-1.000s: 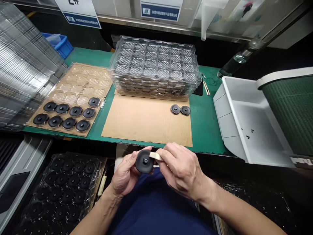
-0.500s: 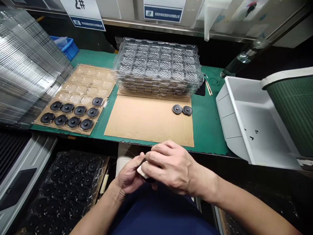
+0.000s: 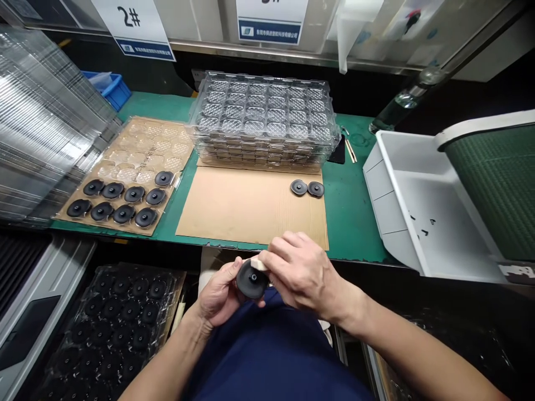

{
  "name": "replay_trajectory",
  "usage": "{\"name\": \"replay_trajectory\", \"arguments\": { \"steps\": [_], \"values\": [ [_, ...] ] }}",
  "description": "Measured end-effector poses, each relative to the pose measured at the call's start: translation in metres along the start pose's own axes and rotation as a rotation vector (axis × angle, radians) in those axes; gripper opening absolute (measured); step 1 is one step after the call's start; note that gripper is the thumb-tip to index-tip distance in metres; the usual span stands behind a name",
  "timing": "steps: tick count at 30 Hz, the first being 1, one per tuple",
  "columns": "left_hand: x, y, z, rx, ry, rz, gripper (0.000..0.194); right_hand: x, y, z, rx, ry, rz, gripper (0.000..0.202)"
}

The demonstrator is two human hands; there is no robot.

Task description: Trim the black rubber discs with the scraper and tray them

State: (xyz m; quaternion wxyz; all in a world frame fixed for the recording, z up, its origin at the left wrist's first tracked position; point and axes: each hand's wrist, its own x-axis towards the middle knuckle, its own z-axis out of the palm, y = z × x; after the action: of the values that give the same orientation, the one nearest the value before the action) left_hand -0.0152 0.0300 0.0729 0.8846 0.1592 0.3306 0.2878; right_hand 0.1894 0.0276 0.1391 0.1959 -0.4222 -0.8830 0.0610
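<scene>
Close to my body, below the bench edge, my left hand (image 3: pixel 221 292) grips a round black plastic part (image 3: pixel 252 283) with a small raised hub at its centre. My right hand (image 3: pixel 297 273) pinches a small whitish pad (image 3: pixel 259 264) and presses it at the upper right rim of that part. The pad's kind is unclear, as fingers cover most of it. Two similar black discs (image 3: pixel 307 188) lie side by side on a cardboard sheet (image 3: pixel 242 206) ahead of my hands. Further left, a clear blister tray (image 3: pixel 144 153) carries several more discs in its nearer rows.
A stack of clear trays (image 3: pixel 263 114) stands behind the cardboard. At right is a white bin (image 3: pixel 438 217) with tiny black scraps. More trays (image 3: pixel 37 122) lean at left, near a blue box (image 3: pixel 112 92). A filled tray (image 3: pixel 119 317) sits low on the left.
The black part has turned up to face me, its hub now showing. My right hand, with the whitish pad, has shifted slightly right and up to its rim. The view has tilted a little.
</scene>
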Motion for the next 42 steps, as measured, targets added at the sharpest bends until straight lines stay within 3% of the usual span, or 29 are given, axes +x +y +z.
{"name": "replay_trajectory", "arguments": {
  "steps": [5,8,10,12,15,18,21,24,26,29,32,37,42],
  "values": [
    [0.002,-0.004,0.002,-0.135,-0.074,-0.041,0.029,0.014,-0.002,-0.002,0.051,0.051,-0.199,0.024],
    [0.0,0.003,0.004,-0.207,-0.014,0.135,0.023,0.014,-0.007,0.003,0.052,0.091,-0.04,0.023],
    [-0.002,0.01,0.002,-0.183,0.069,0.28,0.032,0.009,-0.01,0.008,0.089,0.085,0.128,0.024],
    [-0.004,0.015,-0.001,-0.12,0.122,0.338,0.04,0.003,-0.011,0.012,0.114,0.055,0.207,0.024],
    [-0.003,0.012,-0.007,-0.037,0.08,0.193,0.037,0.001,-0.007,0.013,0.063,0.027,0.18,0.021],
    [0.002,0.0,-0.009,-0.055,-0.023,0.0,0.037,0.009,-0.001,0.009,0.027,0.005,-0.026,0.018],
    [0.004,-0.005,-0.009,-0.158,-0.101,-0.038,0.035,0.018,0.0,0.003,0.026,0.011,-0.215,0.019],
    [0.002,0.001,-0.007,-0.225,-0.061,0.169,0.034,0.02,-0.008,0.002,0.053,0.085,-0.045,0.019],
    [-0.002,0.008,-0.007,-0.194,-0.007,0.33,0.046,0.017,-0.016,0.004,0.123,0.112,0.128,0.023],
    [-0.007,0.014,-0.009,-0.104,0.03,0.419,0.053,0.012,-0.023,0.008,0.192,0.088,0.209,0.023],
    [-0.01,0.012,-0.012,-0.095,0.035,0.357,0.046,0.01,-0.02,0.01,0.15,0.071,0.222,0.021],
    [-0.009,0.009,-0.012,-0.117,0.069,0.269,0.036,0.006,-0.013,0.004,0.143,-0.013,0.099,0.022],
    [-0.005,0.006,-0.011,-0.039,-0.002,0.081,0.04,0.011,-0.009,-0.002,-0.003,-0.063,0.045,0.015]
  ]
}}
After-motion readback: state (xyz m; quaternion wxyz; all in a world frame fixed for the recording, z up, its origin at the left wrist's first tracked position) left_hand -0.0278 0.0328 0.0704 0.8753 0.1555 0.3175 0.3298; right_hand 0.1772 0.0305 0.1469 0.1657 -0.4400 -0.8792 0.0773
